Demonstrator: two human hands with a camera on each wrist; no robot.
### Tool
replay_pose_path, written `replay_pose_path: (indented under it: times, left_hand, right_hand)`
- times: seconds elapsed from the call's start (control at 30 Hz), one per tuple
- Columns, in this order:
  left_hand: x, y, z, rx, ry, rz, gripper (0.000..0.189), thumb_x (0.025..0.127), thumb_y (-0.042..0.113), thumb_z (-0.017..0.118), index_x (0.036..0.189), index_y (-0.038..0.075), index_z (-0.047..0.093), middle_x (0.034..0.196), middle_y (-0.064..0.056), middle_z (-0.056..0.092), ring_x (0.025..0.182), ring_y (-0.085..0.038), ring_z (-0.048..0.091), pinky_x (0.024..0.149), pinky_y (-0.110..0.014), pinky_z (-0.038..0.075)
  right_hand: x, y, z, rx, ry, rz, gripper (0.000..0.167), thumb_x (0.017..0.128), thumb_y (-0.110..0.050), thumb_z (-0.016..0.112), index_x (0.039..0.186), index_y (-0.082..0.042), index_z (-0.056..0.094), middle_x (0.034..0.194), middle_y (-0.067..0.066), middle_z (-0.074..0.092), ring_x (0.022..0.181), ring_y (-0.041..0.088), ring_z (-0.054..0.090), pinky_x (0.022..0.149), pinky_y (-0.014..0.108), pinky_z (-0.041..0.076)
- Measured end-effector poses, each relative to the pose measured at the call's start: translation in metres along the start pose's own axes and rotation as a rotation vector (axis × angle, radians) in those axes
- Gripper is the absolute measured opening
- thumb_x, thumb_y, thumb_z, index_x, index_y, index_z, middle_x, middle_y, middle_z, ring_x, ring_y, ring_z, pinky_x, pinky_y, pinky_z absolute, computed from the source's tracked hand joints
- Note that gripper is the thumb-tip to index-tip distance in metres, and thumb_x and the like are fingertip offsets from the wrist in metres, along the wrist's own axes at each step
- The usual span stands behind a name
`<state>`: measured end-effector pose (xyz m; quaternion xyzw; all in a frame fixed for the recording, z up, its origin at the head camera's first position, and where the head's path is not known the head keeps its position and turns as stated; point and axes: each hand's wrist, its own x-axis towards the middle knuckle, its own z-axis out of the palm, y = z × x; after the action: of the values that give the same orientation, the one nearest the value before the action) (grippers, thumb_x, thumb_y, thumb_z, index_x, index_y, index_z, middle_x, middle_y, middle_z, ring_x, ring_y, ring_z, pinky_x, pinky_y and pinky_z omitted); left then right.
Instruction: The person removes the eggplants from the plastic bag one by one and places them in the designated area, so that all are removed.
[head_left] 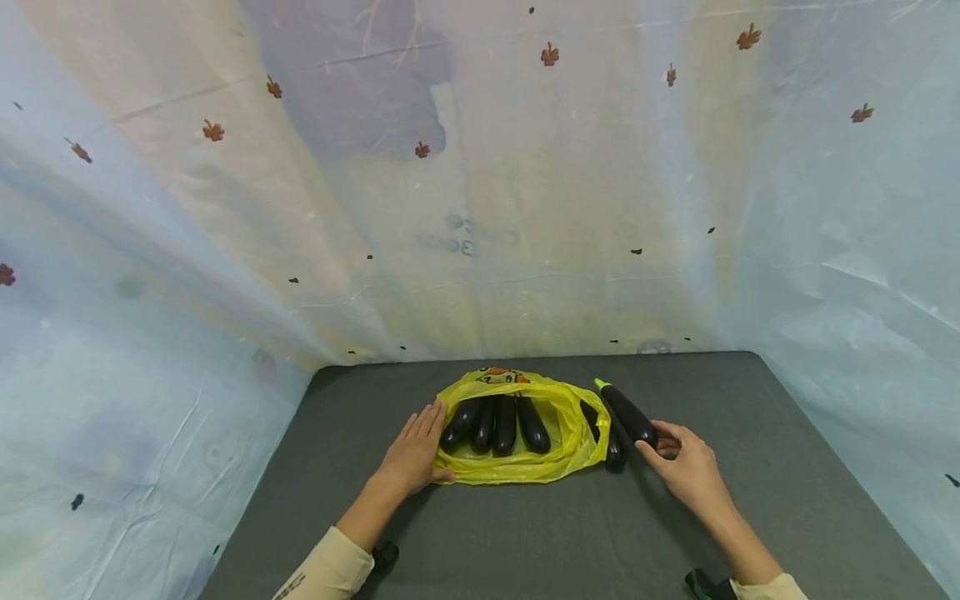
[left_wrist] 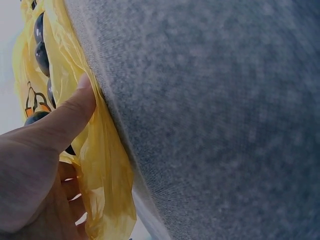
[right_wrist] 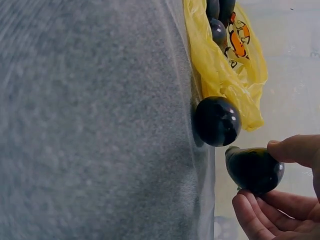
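A yellow plastic bag (head_left: pixel 517 473) lies with its mouth facing me, several dark eggplants (head_left: pixel 505 427) side by side inside. My left hand (head_left: pixel 412 446) rests along the bag's left end, fingers extended; its thumb (left_wrist: pixel 75 107) presses the front of the film. In my right hand (head_left: pixel 686 467) an eggplant (head_left: pixel 628 414) is pinched near its rounded end between thumb and fingers, its green stem pointing up and left. Another eggplant (head_left: pixel 615 457) sits at the bag's right edge, partly covered by the yellow film. The held one is just beside it in the right wrist view (right_wrist: pixel 255 170).
Grey fabric covers the table (head_left: pixel 525 542), whose back corners are rounded. A pale plastic sheet (head_left: pixel 525 208) with leaf prints hangs behind the table and on both sides. Dark straps (head_left: pixel 385 557) show at my wrists.
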<state>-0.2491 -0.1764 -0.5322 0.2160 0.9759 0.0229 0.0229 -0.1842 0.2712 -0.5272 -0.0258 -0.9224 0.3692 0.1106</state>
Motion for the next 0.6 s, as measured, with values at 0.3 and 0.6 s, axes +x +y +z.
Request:
replay_pose_path:
  times: [0.3,0.6]
  left_hand:
    - [0.0006,0.0,-0.0001,0.01,-0.005,0.0,0.122,0.087,0.06,0.083,0.171,0.0,0.018,0.178,-0.019,0.017,0.164,-0.036,0.021,0.133,-0.053,0.021]
    - [0.0,0.0004,0.0,0.007,0.007,-0.001,0.121,0.086,0.058,0.084,0.17,-0.002,0.02,0.177,-0.02,0.019,0.163,-0.037,0.023,0.133,-0.053,0.022]
  right_hand:
    - [0.0021,0.0064,0.0047,-0.02,-0.017,-0.001,0.059,0.099,-0.025,0.08,0.141,0.012,0.061,0.118,0.029,0.068,0.102,0.042,0.073,0.087,0.058,0.062]
    - [0.0035,0.0079,0.0072,-0.016,-0.067,0.041,0.059,0.098,-0.023,0.082,0.14,0.013,0.061,0.12,0.031,0.069,0.102,0.041,0.073,0.088,0.055,0.062]
